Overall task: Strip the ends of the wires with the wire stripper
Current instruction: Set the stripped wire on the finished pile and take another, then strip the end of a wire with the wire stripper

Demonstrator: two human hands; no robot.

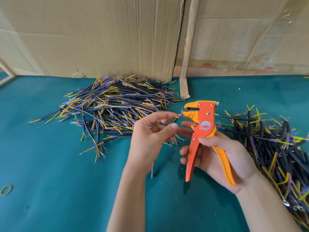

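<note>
My right hand (222, 158) grips the orange wire stripper (202, 131) by its two handles, upright, with the jaws pointing left and parted. My left hand (150, 136) pinches a short black cable (175, 120) between thumb and fingers. The cable's thin inner wire ends reach into the gap of the stripper's jaws (186, 113). The rest of the cable hangs down behind my left palm and is partly hidden.
A large pile of black cables with yellow and blue ends (113, 104) lies on the green table at the back left. A second pile (270, 148) spreads along the right. Cardboard sheets (100, 36) stand behind. A rubber band (6, 190) lies at the left edge.
</note>
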